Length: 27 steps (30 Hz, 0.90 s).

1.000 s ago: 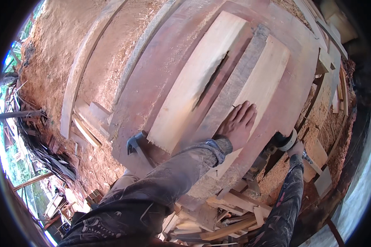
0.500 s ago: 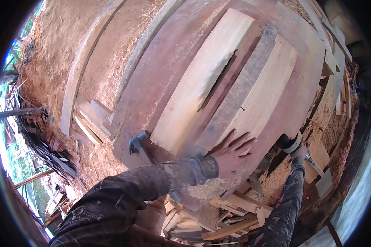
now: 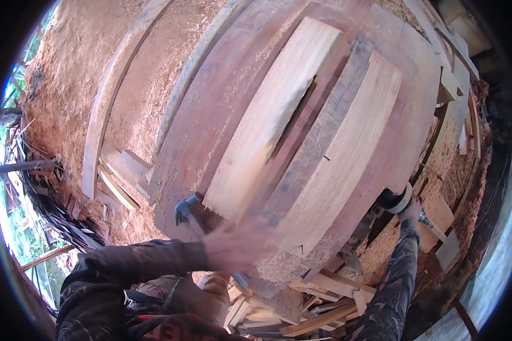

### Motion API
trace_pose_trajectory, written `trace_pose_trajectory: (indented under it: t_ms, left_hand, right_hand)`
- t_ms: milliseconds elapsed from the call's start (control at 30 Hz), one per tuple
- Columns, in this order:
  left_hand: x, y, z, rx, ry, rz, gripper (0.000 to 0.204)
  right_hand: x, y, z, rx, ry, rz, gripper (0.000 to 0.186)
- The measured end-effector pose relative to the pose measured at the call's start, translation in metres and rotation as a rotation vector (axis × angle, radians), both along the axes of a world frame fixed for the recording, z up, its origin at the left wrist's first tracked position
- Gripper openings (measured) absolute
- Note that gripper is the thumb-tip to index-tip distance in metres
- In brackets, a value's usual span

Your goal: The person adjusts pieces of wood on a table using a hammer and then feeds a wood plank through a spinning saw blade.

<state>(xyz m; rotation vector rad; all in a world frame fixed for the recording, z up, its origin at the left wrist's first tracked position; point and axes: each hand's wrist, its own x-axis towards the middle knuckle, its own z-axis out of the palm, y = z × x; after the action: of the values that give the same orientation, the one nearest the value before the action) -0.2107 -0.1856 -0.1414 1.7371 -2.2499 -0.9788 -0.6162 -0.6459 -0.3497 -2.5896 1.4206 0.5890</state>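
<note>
Black-and-cream tool [image 3: 397,202], rounded in shape, sits in the grasp of the right hand [image 3: 408,211], just beyond the right edge of the reddish panel [image 3: 222,119]. That hand appears clamped about the near end of it, though its fingers are too small to tell one by one. A metal bar [image 3: 433,228] slants away below and to the right of the same hand, over sawdust-strewn ground.

The left hand [image 3: 239,245] is smeared by motion, well apart from the right one. It looks empty, with the fingers stretched out toward the right; whether they are spread or pressed together cannot be told. A claw hammer [image 3: 191,215] lies just above and left of this hand, its handle running down beneath it.

Ahead of the left hand, a long pale board [image 3: 279,108] slants up and away, with a dark gap along its right side. Farther right comes a grey strip [image 3: 331,119], then a second pale board [image 3: 350,153], from which a nail [image 3: 326,158] sticks up midway and another near the end closest to the left hand. Wood offcuts [image 3: 301,307] lie heaped below and right of this hand, between the two sleeves.
</note>
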Motion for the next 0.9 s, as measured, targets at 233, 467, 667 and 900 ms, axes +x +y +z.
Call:
trace_pose_trajectory:
  t_ms: [233,467,667,900]
  left_hand:
    - [0.085,0.029,-0.045,0.055,-0.273,0.508,0.097]
    - [0.094,0.024,-0.063,0.029,-0.203,0.525,0.118]
    - [0.096,0.028,-0.064,0.035,-0.175,0.556,0.116]
    - [0.095,0.026,-0.069,-0.001,-0.146,0.559,0.111]
  right_hand:
    - [0.0,0.005,-0.013,0.004,-0.027,0.001,0.075]
    - [-0.013,-0.005,-0.021,-0.047,-0.059,0.087,0.069]
    - [-0.014,-0.001,-0.022,-0.042,-0.133,0.077,0.068]
    - [-0.014,0.012,-0.035,-0.287,-0.237,0.101,0.067]
